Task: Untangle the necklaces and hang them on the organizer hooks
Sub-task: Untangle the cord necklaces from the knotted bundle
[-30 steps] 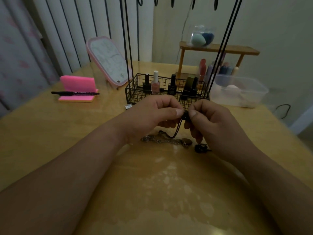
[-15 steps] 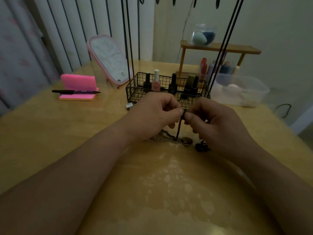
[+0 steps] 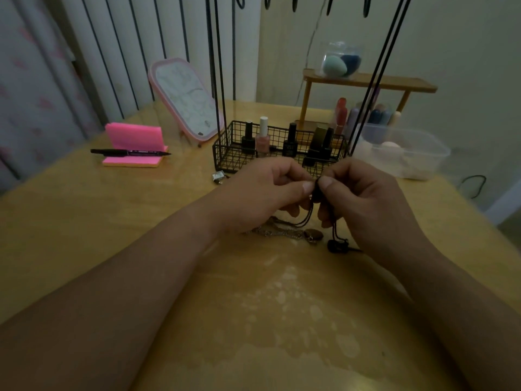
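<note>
In front of the basket [image 3: 225,158], the left hand [image 3: 262,193] pinched the black cord [image 3: 311,213] between thumb and forefinger at a dark lump, knot or bead, too dim to tell. It had held the same pinch a second earlier and had not shifted against the basket.

The chain [image 3: 277,232] lay slack on the table [image 3: 112,221], on the viewer's side of the basket and partly under the left hand. It had not moved.

A second earlier the cord had swung in one curve from the pinch down to the chain, and half a second earlier it had hung straight. At this moment two strands showed apart. One slanted left to the chain. The other dropped to the dark pendant [image 3: 337,245], which rested on the table before the basket's right end.

Before that same end, the right hand [image 3: 366,201] pinched the same lump, thumb tip to thumb tip with the left.

The hooks [image 3: 294,0], high above the basket, showed nothing hanging.

The parted strands suggested the tangle was loosening. Cord and chain probably remained crossed, so the untangling looked unfinished.
</note>
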{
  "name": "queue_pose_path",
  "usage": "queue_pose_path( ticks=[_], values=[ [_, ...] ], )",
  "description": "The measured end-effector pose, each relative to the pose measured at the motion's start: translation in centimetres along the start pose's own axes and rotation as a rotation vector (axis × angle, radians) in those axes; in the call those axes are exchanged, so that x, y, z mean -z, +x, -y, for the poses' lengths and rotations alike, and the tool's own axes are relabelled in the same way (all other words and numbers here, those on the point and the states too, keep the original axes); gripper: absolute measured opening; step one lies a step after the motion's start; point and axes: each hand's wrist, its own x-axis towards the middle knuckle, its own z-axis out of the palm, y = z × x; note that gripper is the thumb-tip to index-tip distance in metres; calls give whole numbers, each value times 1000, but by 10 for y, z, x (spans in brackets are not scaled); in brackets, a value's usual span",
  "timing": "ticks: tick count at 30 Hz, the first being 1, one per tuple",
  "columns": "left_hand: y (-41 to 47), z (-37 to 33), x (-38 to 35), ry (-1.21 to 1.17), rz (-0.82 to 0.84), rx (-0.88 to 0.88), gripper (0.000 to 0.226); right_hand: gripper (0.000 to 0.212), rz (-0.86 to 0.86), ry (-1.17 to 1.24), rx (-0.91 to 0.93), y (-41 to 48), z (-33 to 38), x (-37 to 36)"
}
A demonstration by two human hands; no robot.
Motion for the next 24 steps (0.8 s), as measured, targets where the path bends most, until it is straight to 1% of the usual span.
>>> queue_pose_path(
  ticks=[4,7,11,15,20,24],
  values=[
    [0,-1,1,1,21,-15,9,13,25,12,-39,1,-1,0],
    [-1,-2,1,-44,45,8,11,13,26,22,-44,1,-1,0],
    [-1,-2,3,-49,73,22,13,11,15,-4,1,1,-1,0],
    [-3,-2,1,-104,163,54,15,10,4,-20,50,2,1,2],
    [-1,-1,2,-108,75,-1,9,8,-5,-28,13,4,-3,4],
    [-2,-1,1,-112,95,-2,8,4,56,-49,-31,4,-6,4]
  ],
)
